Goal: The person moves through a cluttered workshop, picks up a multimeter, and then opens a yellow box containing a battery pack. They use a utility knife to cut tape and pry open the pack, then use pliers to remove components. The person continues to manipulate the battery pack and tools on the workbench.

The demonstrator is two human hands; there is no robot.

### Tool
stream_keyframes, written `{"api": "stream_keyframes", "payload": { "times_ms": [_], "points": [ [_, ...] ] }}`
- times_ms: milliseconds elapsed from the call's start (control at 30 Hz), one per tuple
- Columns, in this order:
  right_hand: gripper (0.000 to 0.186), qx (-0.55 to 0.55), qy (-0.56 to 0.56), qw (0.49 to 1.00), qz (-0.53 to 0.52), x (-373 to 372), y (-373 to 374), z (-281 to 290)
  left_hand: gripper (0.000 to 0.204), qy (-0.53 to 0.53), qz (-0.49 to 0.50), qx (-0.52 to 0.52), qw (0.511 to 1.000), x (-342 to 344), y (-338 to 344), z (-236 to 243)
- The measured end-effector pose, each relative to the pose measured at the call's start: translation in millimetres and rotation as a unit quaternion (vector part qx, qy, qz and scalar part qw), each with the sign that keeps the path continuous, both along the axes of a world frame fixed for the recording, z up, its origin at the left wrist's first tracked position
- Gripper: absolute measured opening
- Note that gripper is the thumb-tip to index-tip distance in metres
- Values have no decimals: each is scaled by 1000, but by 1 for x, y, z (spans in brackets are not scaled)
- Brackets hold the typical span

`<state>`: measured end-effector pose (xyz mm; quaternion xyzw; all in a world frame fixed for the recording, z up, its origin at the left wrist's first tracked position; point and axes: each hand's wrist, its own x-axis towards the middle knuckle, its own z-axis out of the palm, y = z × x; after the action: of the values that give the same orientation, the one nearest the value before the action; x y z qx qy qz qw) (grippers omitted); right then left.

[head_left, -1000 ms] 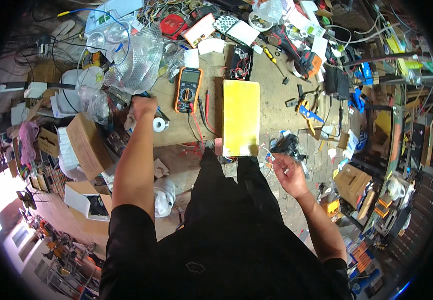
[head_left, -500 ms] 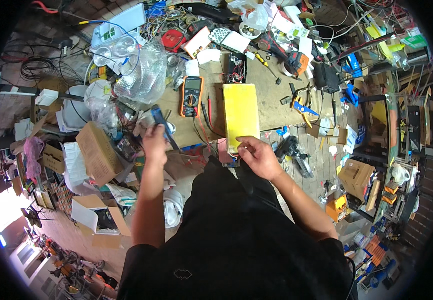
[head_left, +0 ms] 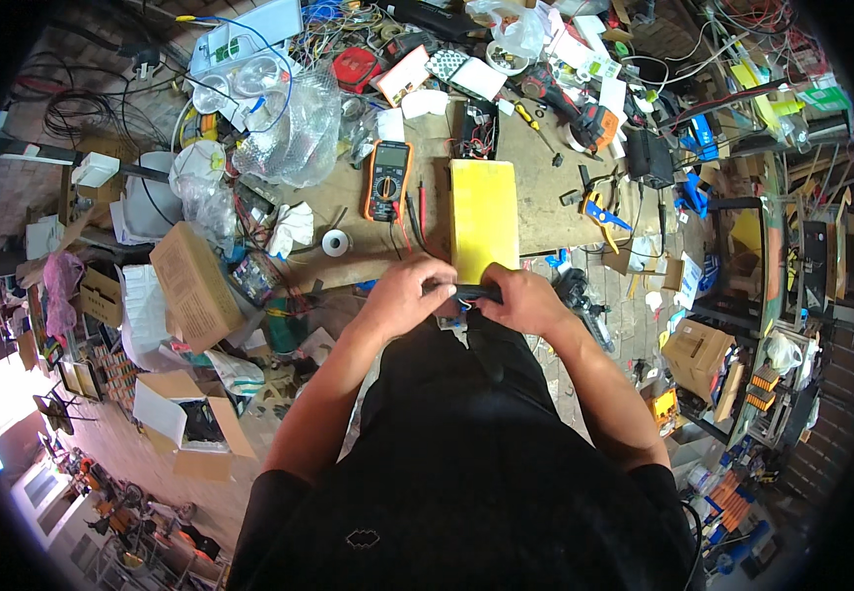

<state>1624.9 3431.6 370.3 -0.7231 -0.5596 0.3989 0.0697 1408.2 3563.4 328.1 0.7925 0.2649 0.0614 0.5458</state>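
Note:
A long yellow block [head_left: 484,212], like a wrapped battery pack, lies at the table's near edge. At its near end, a dark, narrow strip-like thing [head_left: 477,293] stretches between my hands; its exact kind is unclear. My left hand [head_left: 402,297] is closed on the strip's left end, thumb pointing right. On its other end, my right hand [head_left: 528,301] is closed, fingers curled in. Some thin wires [head_left: 464,307] show just below the block's near end. An orange-rimmed multimeter [head_left: 387,182] lies left of the block, its red and black probes [head_left: 421,207] between the two.
A white-sided spool [head_left: 335,243] and a crumpled white cloth or paper [head_left: 292,229] lie to the left. Blue-and-orange pliers [head_left: 604,212] and a yellow screwdriver [head_left: 527,116] are on the right. Bubble wrap [head_left: 294,133], a power tool [head_left: 570,106] and loose wires crowd the back.
My left hand has come right from beside the spool, bringing the dark strip to the block's near end. My right hand now grips it too. The view has shifted slightly.

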Motion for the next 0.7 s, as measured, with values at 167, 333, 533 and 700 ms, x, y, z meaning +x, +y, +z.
{"api": "stream_keyframes", "payload": {
  "times_ms": [167, 333, 533, 700],
  "points": [
    [37, 70, 114, 969, -208, 24, -59, -56, 37, 0, 183, 157, 970, 17, 16, -1],
    [38, 65, 266, 885, -377, 30, -62, -74, 33, 42, 269, -51, 961, 37, 23, -82],
    [40, 73, 148, 923, -349, 32, -18, -71, 42, 98, 248, -13, 964, 80, 36, -134],
    [41, 98, 14, 949, -299, 19, 21, -69, 44, 131, 211, -63, 967, 92, 54, -169]
  ]
}}
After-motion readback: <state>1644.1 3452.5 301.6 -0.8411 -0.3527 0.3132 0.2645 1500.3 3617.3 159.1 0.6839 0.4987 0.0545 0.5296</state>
